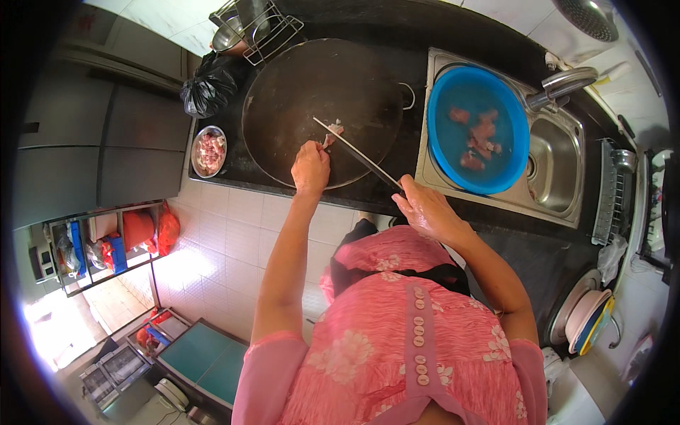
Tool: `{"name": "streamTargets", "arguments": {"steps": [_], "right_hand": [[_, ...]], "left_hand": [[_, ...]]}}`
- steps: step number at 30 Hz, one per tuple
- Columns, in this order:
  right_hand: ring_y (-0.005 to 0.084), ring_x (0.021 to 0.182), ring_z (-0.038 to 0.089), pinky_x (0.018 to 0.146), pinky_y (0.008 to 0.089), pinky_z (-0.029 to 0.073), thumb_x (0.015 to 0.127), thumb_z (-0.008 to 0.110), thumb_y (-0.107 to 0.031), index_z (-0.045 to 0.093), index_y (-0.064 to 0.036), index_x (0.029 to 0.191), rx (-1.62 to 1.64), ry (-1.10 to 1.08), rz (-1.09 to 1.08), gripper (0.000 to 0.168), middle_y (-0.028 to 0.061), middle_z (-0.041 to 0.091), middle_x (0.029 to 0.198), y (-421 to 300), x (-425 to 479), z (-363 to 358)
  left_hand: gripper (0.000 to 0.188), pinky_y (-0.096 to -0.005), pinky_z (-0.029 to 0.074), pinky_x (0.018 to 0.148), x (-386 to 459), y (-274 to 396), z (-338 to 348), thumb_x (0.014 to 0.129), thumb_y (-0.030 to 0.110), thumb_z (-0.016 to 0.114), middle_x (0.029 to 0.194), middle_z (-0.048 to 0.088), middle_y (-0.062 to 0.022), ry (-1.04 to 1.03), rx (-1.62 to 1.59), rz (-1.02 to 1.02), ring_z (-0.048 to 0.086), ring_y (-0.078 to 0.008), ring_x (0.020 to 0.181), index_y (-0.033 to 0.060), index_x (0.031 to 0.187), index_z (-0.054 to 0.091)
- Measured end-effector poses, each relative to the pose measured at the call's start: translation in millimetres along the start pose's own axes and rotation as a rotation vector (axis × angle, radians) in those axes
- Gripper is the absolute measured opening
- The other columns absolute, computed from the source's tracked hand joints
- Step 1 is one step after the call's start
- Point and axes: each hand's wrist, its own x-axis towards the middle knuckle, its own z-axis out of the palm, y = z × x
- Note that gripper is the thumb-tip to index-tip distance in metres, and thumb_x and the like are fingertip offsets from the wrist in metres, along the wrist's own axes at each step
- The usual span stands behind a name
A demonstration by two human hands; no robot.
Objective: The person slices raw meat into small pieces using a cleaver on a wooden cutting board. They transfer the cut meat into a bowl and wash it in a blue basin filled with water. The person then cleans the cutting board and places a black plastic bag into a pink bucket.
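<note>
A large round dark chopping board [324, 79] with a metal handle at its right lies on the black counter. My left hand [312, 169], its fingers curled, holds a small strip of raw meat [330, 138] down near the board's front edge. My right hand [431, 208] grips the handle of a kitchen knife [356, 152]. Seen from above along its spine, the blade slants up and left across the board, right beside the meat and the left fingertips. Whether its edge touches the meat is hidden.
A metal bowl of cut meat [209, 151] stands left of the board, near a tied black plastic bag [208, 87]. Right, a blue basin [433, 149] holds meat in cloudy water over the steel sink [576, 159], beside a faucet [563, 85]. A wire rack [289, 32] stands behind.
</note>
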Motion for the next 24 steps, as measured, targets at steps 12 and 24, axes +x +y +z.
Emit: {"name": "streamTargets", "arguments": {"steps": [12, 24], "right_hand": [[0.0426, 0.071, 0.061, 0.063, 0.0518, 0.048, 0.089, 0.053, -0.017, 0.042, -0.001, 0.093, -0.128, 0.124, -0.157, 0.020, 0.0236, 0.061, 0.074, -35.4, 114.1, 54.2], [0.0445, 0.075, 0.060, 0.063, 0.0516, 0.047, 0.090, 0.053, -0.021, 0.038, -0.001, 0.091, -0.134, 0.087, -0.054, 0.024, 0.0242, 0.061, 0.075, -6.9, 79.2, 30.8]], "left_hand": [[0.014, -0.0461, 0.047, 0.075, 7.5, -6.0, -2.8, 0.084, 0.016, 0.051, 0.092, 0.063, -0.0180, -0.179, -0.063, -0.026, 0.060, -0.0374, 0.087, 0.0039, 0.090, 0.055], [0.014, -0.0470, 0.047, 0.071, -6.2, -25.9, -8.1, 0.085, 0.016, 0.053, 0.087, 0.063, -0.0204, -0.094, -0.073, 0.012, 0.060, -0.0396, 0.081, 0.0020, 0.085, 0.056]]}}
